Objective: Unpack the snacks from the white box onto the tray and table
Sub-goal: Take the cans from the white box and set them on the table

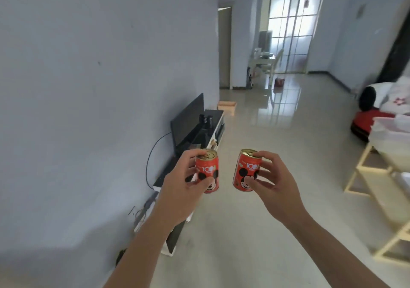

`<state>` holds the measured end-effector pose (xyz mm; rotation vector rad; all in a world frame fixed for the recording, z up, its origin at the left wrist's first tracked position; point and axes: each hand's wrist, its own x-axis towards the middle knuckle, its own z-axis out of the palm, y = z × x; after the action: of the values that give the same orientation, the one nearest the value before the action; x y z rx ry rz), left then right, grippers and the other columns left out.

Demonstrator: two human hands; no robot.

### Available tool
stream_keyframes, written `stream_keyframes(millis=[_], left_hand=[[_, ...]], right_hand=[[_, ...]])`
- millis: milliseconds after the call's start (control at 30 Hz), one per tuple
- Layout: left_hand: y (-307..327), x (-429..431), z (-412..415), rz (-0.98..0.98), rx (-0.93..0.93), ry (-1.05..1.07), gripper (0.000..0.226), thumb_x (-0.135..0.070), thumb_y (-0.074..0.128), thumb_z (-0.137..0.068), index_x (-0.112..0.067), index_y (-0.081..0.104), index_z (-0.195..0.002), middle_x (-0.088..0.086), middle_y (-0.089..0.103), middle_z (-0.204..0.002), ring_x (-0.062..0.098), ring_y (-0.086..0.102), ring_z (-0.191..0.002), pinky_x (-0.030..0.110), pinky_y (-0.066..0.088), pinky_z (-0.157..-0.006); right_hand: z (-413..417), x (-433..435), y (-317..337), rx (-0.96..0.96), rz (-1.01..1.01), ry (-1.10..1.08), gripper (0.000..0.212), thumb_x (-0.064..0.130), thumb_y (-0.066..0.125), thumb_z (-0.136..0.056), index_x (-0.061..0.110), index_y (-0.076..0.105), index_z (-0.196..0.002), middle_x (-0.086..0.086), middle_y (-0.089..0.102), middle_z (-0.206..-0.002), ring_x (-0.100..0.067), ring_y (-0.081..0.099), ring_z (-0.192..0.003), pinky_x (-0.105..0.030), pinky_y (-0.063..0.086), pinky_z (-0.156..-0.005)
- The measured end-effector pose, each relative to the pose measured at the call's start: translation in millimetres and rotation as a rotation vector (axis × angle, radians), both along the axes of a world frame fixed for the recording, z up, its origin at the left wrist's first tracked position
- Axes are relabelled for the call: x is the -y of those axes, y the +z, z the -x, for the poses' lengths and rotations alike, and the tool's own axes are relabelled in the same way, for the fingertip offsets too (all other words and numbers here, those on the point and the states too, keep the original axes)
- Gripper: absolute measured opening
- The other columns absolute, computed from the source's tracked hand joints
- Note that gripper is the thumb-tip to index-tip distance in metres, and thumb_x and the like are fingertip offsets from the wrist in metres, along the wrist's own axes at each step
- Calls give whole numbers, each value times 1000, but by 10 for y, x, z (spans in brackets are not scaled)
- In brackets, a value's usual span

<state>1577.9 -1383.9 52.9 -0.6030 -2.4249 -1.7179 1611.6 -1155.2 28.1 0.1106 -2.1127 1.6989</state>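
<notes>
My left hand (177, 185) grips a small red can (209, 165) with a gold pull-tab top and a cartoon mouse face on its side. My right hand (274, 181) grips a second, matching red can (245, 171). Both cans are held upright at chest height over the floor, a little apart. A white box (390, 130) shows at the right edge, resting on a pale wooden table (363, 156). No tray can be made out in this view.
A black TV (187, 121) stands on a low white-and-black cabinet (213, 128) along the left wall, with cables beside it. Glossy tiled floor (277, 136) runs ahead toward a glass door (288, 32). A sofa with cushions (386, 96) sits at right.
</notes>
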Motion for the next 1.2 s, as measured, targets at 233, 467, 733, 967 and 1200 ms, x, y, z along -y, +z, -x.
stream_keyframes(millis=[233,467,733,967,1200], left_hand=[[-102,-1909,49,-16,32,-245,56,-9,79,-86,-40,57,-127,-19,66,-123,7,65,-115,23,58,-88],[-257,-3681,-106,16,33,-458,58,-7,78,-86,-49,57,-120,-30,64,-118,-1,63,-113,24,58,-89],[-328,-5037,-284,44,67,-640,56,-8,76,-87,-46,57,-124,-29,64,-122,0,62,-117,30,59,-92],[-354,-6026,-282,88,71,-811,55,-7,76,-88,-42,57,-125,-27,64,-123,1,62,-119,27,58,-90],[-491,-6918,-33,56,88,-924,52,-3,74,-87,-40,60,-121,-26,67,-116,-2,64,-114,23,59,-86]], right_hand=[[-602,-1720,-149,59,21,-243,59,-1,77,-84,45,58,-116,19,69,-115,-9,69,-107,-27,59,-84],[-1182,-3221,-232,73,5,-431,63,-3,76,-83,49,58,-113,24,68,-113,-7,68,-107,-29,59,-86],[-1755,-4292,-336,100,35,-626,63,-5,74,-84,48,58,-116,20,69,-117,-8,67,-110,-28,58,-89],[-2030,-4918,-403,118,26,-804,59,-4,72,-85,42,58,-119,24,68,-115,-6,67,-108,-26,57,-88],[-1851,-5539,-470,143,3,-905,60,-8,71,-85,39,59,-120,26,68,-113,-4,67,-107,-19,56,-85]])
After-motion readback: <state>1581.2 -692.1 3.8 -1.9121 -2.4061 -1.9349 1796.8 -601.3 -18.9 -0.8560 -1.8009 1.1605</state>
